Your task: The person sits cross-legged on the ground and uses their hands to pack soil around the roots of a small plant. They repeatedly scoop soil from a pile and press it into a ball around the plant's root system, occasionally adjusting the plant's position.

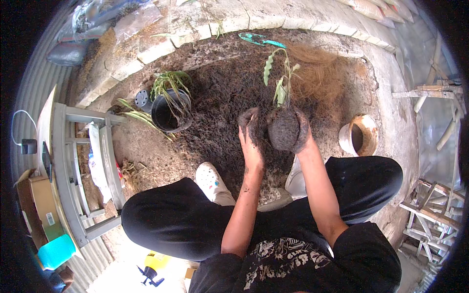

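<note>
A leafy plant (283,78) stands upright from a round, dark root ball (283,131). My right hand (302,128), coated in soil, grips the ball's right side. My left hand (250,124), just as dirty, is raised to the left of the ball with a narrow gap between them; its fingers curl upward, and whether soil lies in the palm is hidden. Beneath and beyond both hands spreads a heap of dark potting soil (220,99). Left of the heap, a black plastic pot (170,113) holds a drooping plant (170,80).
A teal hand trowel (262,40) lies at the heap's far edge beside brown coir fibre (318,73). Right stands a soiled white bucket (358,134). Another pot (143,99) and cut leaves (141,115) lie left, near a grey wooden bench (113,161). Concrete edging (231,25) curves behind.
</note>
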A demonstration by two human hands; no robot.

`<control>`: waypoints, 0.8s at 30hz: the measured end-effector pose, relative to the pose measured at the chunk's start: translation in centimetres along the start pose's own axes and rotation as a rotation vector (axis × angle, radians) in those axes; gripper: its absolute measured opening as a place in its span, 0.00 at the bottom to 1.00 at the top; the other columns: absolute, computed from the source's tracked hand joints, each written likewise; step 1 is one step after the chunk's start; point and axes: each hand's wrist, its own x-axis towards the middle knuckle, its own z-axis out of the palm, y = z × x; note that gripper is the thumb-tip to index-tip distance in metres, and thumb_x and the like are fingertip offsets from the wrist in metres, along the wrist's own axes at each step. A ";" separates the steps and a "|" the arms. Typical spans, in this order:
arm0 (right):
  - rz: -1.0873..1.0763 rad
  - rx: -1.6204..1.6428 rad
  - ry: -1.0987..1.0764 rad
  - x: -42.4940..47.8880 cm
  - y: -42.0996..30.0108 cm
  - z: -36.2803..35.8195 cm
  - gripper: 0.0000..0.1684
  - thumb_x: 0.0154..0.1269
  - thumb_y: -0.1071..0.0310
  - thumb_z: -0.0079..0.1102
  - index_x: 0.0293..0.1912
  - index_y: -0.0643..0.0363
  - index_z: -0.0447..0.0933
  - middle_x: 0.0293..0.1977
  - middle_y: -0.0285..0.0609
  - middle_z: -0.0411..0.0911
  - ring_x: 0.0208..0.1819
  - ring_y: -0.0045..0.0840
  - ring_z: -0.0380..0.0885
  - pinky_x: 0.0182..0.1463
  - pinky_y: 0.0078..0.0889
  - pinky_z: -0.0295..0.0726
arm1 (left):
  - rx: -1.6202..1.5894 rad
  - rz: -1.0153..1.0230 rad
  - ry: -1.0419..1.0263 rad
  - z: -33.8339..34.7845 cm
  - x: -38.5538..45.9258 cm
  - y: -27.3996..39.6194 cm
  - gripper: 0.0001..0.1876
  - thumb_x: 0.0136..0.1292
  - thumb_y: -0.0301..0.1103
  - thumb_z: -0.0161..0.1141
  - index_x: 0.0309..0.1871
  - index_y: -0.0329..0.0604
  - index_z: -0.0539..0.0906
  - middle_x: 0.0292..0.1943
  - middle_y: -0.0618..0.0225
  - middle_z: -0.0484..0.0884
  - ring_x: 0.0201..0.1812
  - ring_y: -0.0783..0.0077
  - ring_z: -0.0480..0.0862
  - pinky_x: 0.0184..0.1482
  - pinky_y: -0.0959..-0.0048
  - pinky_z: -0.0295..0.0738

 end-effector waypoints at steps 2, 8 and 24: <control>-0.070 0.023 -0.169 -0.1 0.1 -0.1 0.35 0.58 0.39 0.57 0.51 0.61 0.77 0.45 0.48 0.81 0.43 0.39 0.82 0.49 0.43 0.82 | 0.148 -0.026 -0.005 -1.0 -0.1 0.1 0.20 0.75 0.35 0.43 0.67 0.44 0.71 0.68 0.54 0.61 0.70 0.56 0.63 0.71 0.60 0.58; -0.049 0.125 -0.152 -1.2 -0.4 0.9 0.26 0.64 0.45 0.52 0.51 0.55 0.77 0.42 0.47 0.79 0.45 0.41 0.78 0.52 0.44 0.79 | 0.810 0.257 0.004 -2.6 -0.6 3.9 0.22 0.67 0.25 0.52 0.64 0.47 0.76 0.62 0.52 0.68 0.65 0.55 0.68 0.68 0.62 0.62; -0.011 0.042 -0.201 -2.1 -1.7 4.0 0.36 0.68 0.47 0.48 0.63 0.66 0.66 0.46 0.50 0.79 0.46 0.36 0.79 0.52 0.40 0.79 | 0.443 0.357 -0.145 -1.5 0.0 8.8 0.14 0.59 0.31 0.67 0.49 0.41 0.83 0.50 0.53 0.79 0.54 0.56 0.78 0.59 0.62 0.69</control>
